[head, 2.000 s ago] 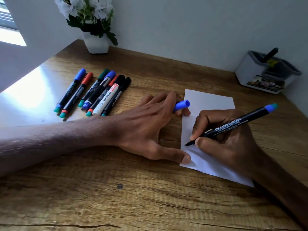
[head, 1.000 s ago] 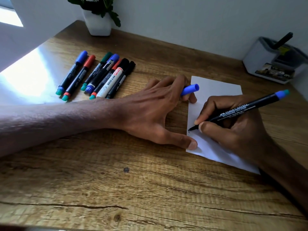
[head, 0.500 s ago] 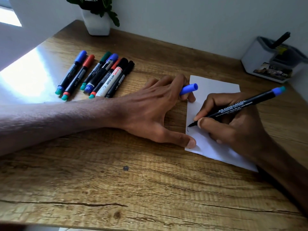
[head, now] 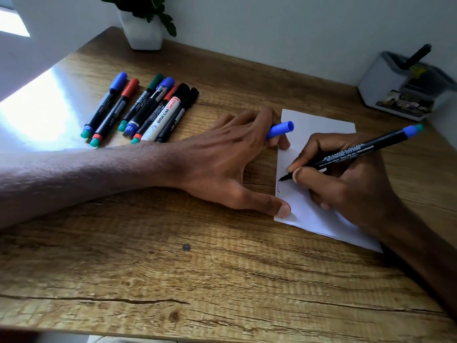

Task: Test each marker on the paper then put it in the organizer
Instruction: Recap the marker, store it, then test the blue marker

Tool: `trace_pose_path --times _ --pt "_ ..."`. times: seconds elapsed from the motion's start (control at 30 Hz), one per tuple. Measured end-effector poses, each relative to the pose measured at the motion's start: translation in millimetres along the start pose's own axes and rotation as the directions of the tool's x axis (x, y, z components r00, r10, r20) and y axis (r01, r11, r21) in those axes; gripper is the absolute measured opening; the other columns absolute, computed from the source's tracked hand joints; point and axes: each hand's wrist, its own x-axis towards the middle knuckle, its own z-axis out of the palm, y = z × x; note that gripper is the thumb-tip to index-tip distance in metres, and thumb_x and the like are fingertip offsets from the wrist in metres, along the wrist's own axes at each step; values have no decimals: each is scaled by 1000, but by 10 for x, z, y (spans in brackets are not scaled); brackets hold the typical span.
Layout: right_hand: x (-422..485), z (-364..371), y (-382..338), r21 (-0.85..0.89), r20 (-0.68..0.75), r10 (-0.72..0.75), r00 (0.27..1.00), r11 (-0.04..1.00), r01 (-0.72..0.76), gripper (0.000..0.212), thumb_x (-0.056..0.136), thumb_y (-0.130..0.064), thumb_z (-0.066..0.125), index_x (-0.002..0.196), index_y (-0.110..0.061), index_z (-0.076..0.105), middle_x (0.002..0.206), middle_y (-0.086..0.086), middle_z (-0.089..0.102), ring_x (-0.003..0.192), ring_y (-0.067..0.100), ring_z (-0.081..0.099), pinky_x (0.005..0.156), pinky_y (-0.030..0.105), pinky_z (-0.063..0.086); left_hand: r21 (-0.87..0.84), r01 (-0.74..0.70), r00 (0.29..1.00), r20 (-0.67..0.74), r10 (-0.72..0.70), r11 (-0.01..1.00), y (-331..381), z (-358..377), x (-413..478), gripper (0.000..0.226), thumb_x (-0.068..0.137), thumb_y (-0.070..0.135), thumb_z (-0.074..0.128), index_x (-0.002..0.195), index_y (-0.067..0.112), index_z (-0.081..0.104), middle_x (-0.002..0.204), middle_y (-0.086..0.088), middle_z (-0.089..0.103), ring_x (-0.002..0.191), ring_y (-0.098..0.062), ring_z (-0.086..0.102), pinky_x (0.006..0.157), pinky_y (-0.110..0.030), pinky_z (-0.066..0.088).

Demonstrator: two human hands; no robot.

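My right hand (head: 351, 184) grips a black marker with a blue end (head: 358, 154), its tip touching the left edge of the white paper (head: 319, 127), where a small scribble shows. My left hand (head: 230, 159) holds the blue cap (head: 280, 129) between its fingers while its thumb presses the paper's lower left corner. Several capped markers (head: 146, 107) lie in a row on the desk to the left. The white organizer (head: 385, 87) stands at the back right with one black marker upright in it.
A white plant pot (head: 143, 30) stands at the back against the wall. The wooden desk (head: 197, 268) has a bright glare patch at its left edge. The wall runs close behind the organizer.
The marker tip has moved slightly up the paper's left edge, leaving a short scribble below it. My left hand has stayed put with the cap.
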Motion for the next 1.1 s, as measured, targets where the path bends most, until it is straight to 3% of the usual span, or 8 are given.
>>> trace_pose_path --times 0.17,0.47,0.63,0.8,0.87,0.9,0.97,1.1 --pt "9 4 5 8 -25 17 1000 1000 -17 7 77 2 68 71 3 69 57 -9 63 42 2 57 46 10 39 -6 4 1000 -31 -4 1000 7 3 -3 82 71 83 63 117 26 26 105 38 28 99 18 28 91 -5 23" --pt "9 7 -2 28 -60 63 996 998 -61 9 79 -2 68 71 3 68 55 3 63 29 16 49 35 20 37 -10 1 999 -44 -1 1000 29 -34 -14 79 71 84 62 110 30 20 101 44 21 107 35 16 88 -4 23" --pt "6 -5 24 106 -83 99 992 990 -90 10 81 -2 66 76 7 67 54 -2 61 31 19 48 34 23 38 5 -23 999 -27 23 1000 28 -29 -1 82 71 83 62 117 24 29 104 42 20 94 5 26 88 -13 26" --pt "16 -61 46 265 -170 188 967 954 -139 5 87 7 62 85 8 66 60 3 59 46 15 49 36 23 39 3 -34 999 -31 34 999 18 -29 -9 82 70 83 60 115 26 25 104 41 21 88 12 25 86 0 23" --pt "26 -77 35 260 -188 178 966 957 -126 9 90 13 59 90 8 66 65 7 59 51 13 52 37 25 41 -22 -30 999 -32 29 999 6 -30 -21 82 69 84 59 117 26 27 106 39 25 102 23 27 87 4 22" --pt "28 -91 29 267 -198 173 965 957 -116 8 90 13 60 92 7 65 68 9 60 54 13 53 38 26 42 -29 -26 999 -40 25 999 -3 -26 -22 81 70 84 59 118 25 30 107 34 30 104 18 30 87 2 25" --pt "35 -121 7 281 -216 157 964 955 -93 6 90 7 64 95 4 64 72 11 62 59 19 54 39 28 45 -42 -19 995 -97 15 999 -10 -27 -17 71 79 82 56 116 25 35 108 22 37 101 2 35 86 -7 30" --pt "45 -162 -21 333 -247 135 959 942 -47 6 92 4 63 98 2 65 78 15 66 65 27 55 44 30 47 -187 -25 962 -271 -27 982 -46 -19 -11 35 105 52 36 113 19 45 105 14 45 110 -4 42 92 -15 34"
